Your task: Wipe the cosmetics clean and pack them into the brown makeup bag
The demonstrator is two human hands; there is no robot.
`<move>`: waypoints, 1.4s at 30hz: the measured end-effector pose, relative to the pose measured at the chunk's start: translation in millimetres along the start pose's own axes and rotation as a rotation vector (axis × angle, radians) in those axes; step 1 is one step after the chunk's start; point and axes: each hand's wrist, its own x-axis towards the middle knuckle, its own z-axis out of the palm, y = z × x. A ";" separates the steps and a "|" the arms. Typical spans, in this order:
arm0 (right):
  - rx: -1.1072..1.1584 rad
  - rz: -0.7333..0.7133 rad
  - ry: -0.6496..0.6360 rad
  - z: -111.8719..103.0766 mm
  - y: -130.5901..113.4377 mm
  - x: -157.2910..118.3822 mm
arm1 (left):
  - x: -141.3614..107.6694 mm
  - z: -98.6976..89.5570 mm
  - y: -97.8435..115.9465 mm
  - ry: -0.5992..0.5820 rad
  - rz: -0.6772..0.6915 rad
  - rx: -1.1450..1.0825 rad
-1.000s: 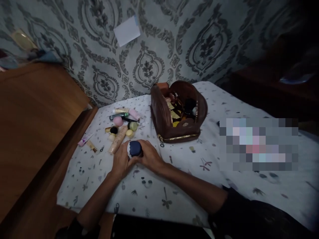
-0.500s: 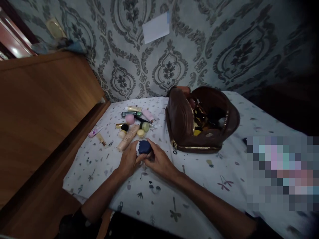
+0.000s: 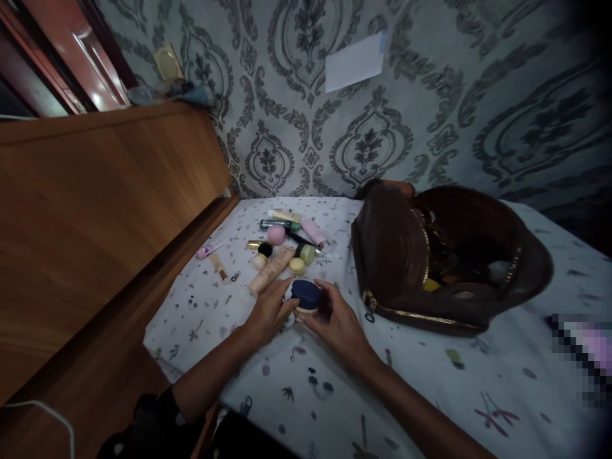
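A small round jar with a dark blue top (image 3: 306, 295) is held low over the printed sheet between both hands. My left hand (image 3: 271, 310) is closed around its left side, the thumb on its front. From the right, my right hand (image 3: 340, 320) grips it with curled fingers and thumb. A pale edge shows under the blue top; the fingers hide much of the rest. Just beyond my left hand lies a beige squeeze tube (image 3: 271, 272). Close by are a small jar with a yellow lid (image 3: 297, 266) and a green-topped jar (image 3: 306, 254).
Behind them lie a pink sponge (image 3: 276, 235), a green tube (image 3: 278, 225) and a pink tube (image 3: 313, 232). To the right stands an unzipped brown bag (image 3: 389, 245) with items inside. A wooden panel (image 3: 119, 185) borders the left; patterned wallpaper (image 3: 268, 159) rises behind.
My view has turned left and come nearer, so the bag and cosmetics appear farther right. Both hands keep hold of the jar, and a pale edge now shows below its blue top.
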 end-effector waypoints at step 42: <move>0.093 -0.063 -0.043 -7.6 -26.6 -10.9 | -14.3 15.4 -6.1 0.110 0.288 0.185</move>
